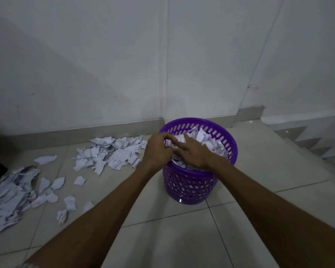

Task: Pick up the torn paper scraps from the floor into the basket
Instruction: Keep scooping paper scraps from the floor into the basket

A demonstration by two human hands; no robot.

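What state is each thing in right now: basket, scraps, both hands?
Purple basket: upright, nearly full of scraps.
Pile by the wall: on the floor.
Pile at far left: on the floor.
Left hand: over the basket, fingers curled.
Right hand: over the basket, fingers spread.

The basket is purple with slotted holes; the paper scraps are white; the floor has beige tiles.
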